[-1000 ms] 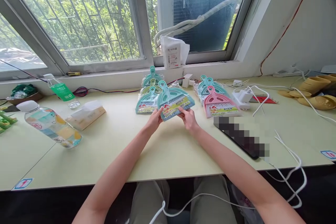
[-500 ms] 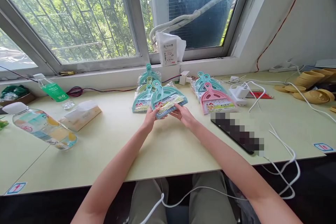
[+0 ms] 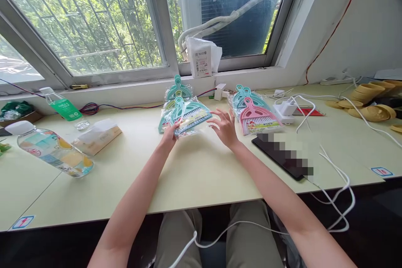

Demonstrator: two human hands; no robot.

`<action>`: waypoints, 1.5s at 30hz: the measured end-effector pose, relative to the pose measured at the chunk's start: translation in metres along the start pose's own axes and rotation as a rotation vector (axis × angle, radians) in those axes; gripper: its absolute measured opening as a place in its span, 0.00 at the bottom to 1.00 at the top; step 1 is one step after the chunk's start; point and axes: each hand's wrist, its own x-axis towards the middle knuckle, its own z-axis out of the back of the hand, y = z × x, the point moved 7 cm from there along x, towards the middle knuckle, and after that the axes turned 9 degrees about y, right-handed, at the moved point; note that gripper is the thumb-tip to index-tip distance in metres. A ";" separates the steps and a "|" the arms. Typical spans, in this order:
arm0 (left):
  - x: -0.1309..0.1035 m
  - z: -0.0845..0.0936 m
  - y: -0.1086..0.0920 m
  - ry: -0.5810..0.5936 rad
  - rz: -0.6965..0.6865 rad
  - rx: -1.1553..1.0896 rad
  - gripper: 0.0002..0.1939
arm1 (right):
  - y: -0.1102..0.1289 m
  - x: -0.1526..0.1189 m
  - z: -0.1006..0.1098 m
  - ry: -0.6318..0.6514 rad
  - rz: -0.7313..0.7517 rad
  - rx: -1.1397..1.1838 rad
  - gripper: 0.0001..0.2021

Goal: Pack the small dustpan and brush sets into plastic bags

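Note:
My left hand point(image 3: 170, 132) grips the near left corner of a wrapped teal dustpan and brush set point(image 3: 191, 116), tilted over the left pile. Clear plastic wrap covers its dustpan, brush bristles and printed label. Beneath and behind it lie more wrapped sets, among them a teal one point(image 3: 177, 88) at the back. Just off the held set's right end, my right hand point(image 3: 223, 126) is open, fingers spread. A pink dustpan and brush set point(image 3: 258, 116) lies to the right of that hand, on top of teal sets point(image 3: 246, 95).
On the table point(image 3: 201, 176), a tissue pack point(image 3: 99, 136) and two bottles, one large point(image 3: 55, 148) and one green-labelled point(image 3: 64, 106), stand left. A dark phone point(image 3: 279, 157), white charger point(image 3: 285, 111) and cables lie right. A white box point(image 3: 202, 60) sits on the sill.
My right hand has let go of the teal set and opened to its right. My left hand has shifted the set left, over the left pile.

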 end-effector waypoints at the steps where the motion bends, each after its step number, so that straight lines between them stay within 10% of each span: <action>1: -0.001 -0.003 0.002 0.026 0.023 0.014 0.12 | -0.004 0.000 0.000 -0.020 -0.016 0.022 0.07; 13: -0.019 -0.044 0.022 0.331 0.063 0.299 0.18 | -0.040 -0.005 0.001 -0.226 -0.270 0.494 0.07; 20: -0.020 -0.041 0.010 0.330 -0.003 0.404 0.24 | -0.066 -0.008 -0.043 0.060 -0.570 1.145 0.18; 27: -0.038 -0.067 -0.002 0.553 -0.126 0.372 0.50 | -0.086 -0.010 -0.036 -0.088 -0.659 1.253 0.13; 36: -0.035 -0.063 0.000 0.474 -0.256 0.484 0.66 | -0.089 -0.022 -0.041 -0.212 -0.769 1.253 0.12; 45: -0.019 -0.028 -0.011 0.091 -0.358 0.423 0.34 | -0.064 -0.014 -0.044 -0.027 -0.647 1.231 0.14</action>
